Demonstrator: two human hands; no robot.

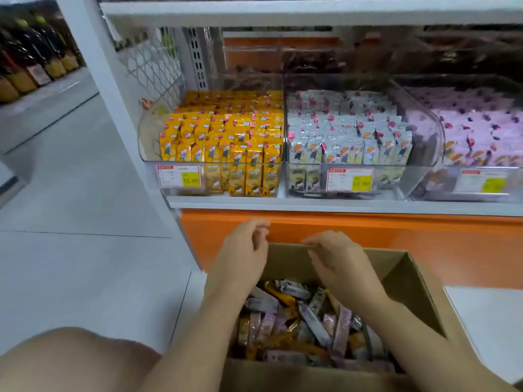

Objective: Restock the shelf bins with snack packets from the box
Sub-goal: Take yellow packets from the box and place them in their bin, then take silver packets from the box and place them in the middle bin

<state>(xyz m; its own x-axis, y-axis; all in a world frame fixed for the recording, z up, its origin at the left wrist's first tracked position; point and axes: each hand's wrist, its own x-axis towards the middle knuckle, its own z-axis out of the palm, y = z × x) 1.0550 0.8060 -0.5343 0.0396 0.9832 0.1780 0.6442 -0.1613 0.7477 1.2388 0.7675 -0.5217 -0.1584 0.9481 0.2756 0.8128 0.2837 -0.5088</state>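
A brown cardboard box (407, 281) stands on the floor below the shelf, holding several mixed yellow, silver and pink snack packets (300, 321). My left hand (243, 250) and my right hand (336, 256) hover over the far side of the box with fingers loosely curled, holding nothing. On the shelf above stand three clear bins: one with yellow packets (226, 137), one with silver packets (348, 137), and one with pink packets (478, 131). All three bins look well filled.
An orange panel (368, 239) runs under the white shelf edge (311, 203). Price tags (179, 175) hang on the bin fronts. My knee (70, 360) shows at lower left. Grey floor and a far bottle display (31, 60) lie to the left.
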